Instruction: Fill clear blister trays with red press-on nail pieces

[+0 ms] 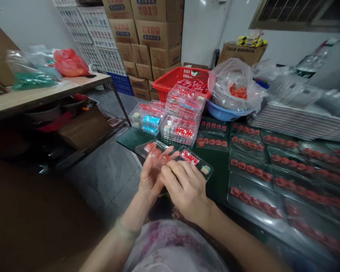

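Dark green table top [221,177] fills the right side, with a grey tiled floor [110,177] to the left of it. Nearest, over the person's lap, the left hand [150,177] and right hand [187,189] meet at the table's near corner on a clear pack [191,158] with a red label. The left fingers [155,153] are stretched out and slightly spread against the pack's left half. The right fingers [175,170] lie pressed together over its near edge; the thumb is hidden, so the grip cannot be told. Motion blurs both hands.

Just right of the hands, rows of clear trays [249,196] holding small red pieces cover the table out to its far side. Behind the pack stand two stacks of filled packs [184,113], close enough to crowd the space beyond the fingertips. Farther back sit a red basket [181,77] and a blue bowl [229,113] with a plastic bag [235,87] in it, and to the right a pile of empty trays [300,121]. At the left a wooden table [31,96] carries a red bag [69,62]. Cardboard boxes [155,34] and white crates [99,37] are stacked along the back wall.
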Demonstrator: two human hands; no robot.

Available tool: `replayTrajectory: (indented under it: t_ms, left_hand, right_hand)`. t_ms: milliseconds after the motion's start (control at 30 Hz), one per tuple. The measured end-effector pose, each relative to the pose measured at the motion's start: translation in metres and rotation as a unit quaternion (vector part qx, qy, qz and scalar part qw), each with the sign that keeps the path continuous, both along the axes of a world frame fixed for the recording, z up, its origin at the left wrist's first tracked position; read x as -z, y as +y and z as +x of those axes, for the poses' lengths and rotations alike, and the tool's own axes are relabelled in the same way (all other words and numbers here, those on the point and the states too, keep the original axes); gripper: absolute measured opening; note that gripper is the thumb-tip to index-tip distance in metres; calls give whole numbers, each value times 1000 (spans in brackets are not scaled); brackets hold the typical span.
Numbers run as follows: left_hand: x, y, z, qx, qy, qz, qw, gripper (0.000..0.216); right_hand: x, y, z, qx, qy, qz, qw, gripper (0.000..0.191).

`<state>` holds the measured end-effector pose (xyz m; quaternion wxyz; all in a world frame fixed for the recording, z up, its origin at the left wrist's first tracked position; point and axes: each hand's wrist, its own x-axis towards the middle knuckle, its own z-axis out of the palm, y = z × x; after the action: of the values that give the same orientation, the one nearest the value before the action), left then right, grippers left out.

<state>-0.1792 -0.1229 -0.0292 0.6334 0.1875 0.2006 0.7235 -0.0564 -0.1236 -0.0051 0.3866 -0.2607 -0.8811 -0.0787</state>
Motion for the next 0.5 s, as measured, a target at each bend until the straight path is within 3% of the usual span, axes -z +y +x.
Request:
replayTrajectory:
  t_ms: [133,267,367,500]
  left_hand:
    - [3,6,-29,8,1,13,1000,61]
    - [-10,17,-44,37,39,17,998,75]
    - [-26,26,-35,69,74,11,995,79]
    - [-41,38,-13,126,148,8,981,76]
  right_hand:
    - [36,-10,19,76,22,-29,996,24]
    - [76,-10,44,160,-88,-110,977,21]
    - [85,-3,61,169,-119,-130,970,22]
    - [78,7,86,167,-114,-145,969,20]
